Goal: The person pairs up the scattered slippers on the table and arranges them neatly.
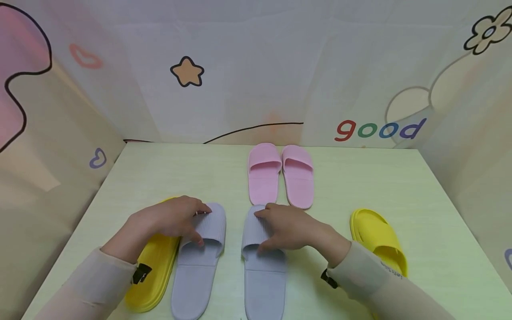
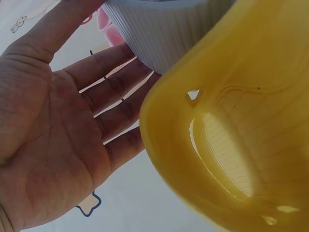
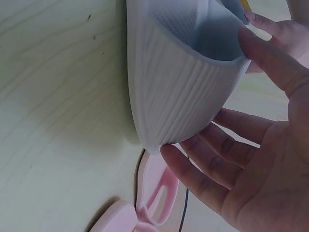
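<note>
Keep the two grey slippers [image 1: 265, 289], flat on the surface [image 1: 332, 178] with a gap between, level at the toes. With left hand [image 1: 172, 216] and right hand [image 1: 294, 226] relaxed over the straps [image 1: 214, 226], unclenched, avoid nudging pink slippers [image 1: 264, 184] just beyond or yellow slippers [image 1: 376, 231] either side.

PASS: gap [image 1: 233, 275] between grey slippers [image 1: 194, 284] | BLOCK: pink slippers [image 1: 262, 191] beyond right one; yellow slipper [image 1: 150, 275] outside left one
</note>
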The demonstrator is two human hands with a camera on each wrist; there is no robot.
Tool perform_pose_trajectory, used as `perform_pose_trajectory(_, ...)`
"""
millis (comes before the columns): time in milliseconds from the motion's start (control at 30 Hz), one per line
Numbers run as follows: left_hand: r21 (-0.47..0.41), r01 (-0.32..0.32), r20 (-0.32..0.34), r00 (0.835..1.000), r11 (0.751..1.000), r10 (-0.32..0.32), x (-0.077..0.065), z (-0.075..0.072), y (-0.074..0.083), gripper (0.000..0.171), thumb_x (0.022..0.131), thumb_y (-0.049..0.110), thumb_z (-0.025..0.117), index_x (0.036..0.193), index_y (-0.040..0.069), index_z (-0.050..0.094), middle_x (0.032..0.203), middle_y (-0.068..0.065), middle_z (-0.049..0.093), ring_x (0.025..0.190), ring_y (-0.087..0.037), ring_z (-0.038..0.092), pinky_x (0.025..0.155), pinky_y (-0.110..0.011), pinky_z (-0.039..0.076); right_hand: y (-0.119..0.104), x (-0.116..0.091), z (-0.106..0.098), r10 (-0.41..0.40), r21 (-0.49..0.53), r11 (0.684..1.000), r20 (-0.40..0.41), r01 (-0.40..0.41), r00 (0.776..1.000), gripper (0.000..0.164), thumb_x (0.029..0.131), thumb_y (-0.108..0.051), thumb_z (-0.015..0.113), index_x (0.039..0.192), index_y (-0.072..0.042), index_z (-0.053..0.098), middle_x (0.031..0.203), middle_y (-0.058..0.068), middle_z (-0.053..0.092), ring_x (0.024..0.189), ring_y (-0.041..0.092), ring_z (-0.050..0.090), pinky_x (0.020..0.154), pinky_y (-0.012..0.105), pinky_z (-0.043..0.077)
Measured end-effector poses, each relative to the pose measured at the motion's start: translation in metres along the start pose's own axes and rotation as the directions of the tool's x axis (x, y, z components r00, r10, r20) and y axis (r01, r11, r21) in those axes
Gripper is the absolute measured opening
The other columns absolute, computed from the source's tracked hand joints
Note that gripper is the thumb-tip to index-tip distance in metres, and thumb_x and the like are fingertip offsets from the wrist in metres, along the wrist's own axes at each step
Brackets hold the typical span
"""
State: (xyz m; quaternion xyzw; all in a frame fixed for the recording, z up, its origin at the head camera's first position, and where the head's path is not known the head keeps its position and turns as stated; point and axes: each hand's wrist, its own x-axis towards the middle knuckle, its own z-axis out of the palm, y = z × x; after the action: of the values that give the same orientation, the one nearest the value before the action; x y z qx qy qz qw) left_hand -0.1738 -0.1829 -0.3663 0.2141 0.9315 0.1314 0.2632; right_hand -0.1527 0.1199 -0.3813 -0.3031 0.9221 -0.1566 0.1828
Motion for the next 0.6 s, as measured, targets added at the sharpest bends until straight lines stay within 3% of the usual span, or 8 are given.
perform_pose_trajectory(233,-0.011,0.007,-0.007,1.000,1.000,-0.007,-0.001,0.002,0.001,0.079,0.073,0.041,0.094,0.140,0.013,0.064,0.139,-0.004,0.065,0.131,-0.026,0.058,0.113,-0.048,0.046,-0.014,0.014,0.008,-0.009,-0.006,1.000,-0.007,0.009,1.000,0.081,0.078,-0.049,0.088,0.144,-0.011,0.060,0.122,0.004,0.064,0.103,0.018,0.063,0.090,0.036,0.054)
perform_pose_trajectory(600,-0.004,-0.019,-0.039,0.999,1.000,0.019,-0.001,0.004,-0.003,0.078,0.073,0.040,0.094,0.139,0.011,0.064,0.137,-0.004,0.067,0.128,-0.025,0.060,0.111,-0.047,0.048,-0.024,0.027,0.011,-0.011,-0.043,0.999,-0.008,0.011,1.000,0.083,0.081,-0.053,0.085,0.148,-0.013,0.056,0.132,0.004,0.062,0.114,0.018,0.062,0.095,0.038,0.055)
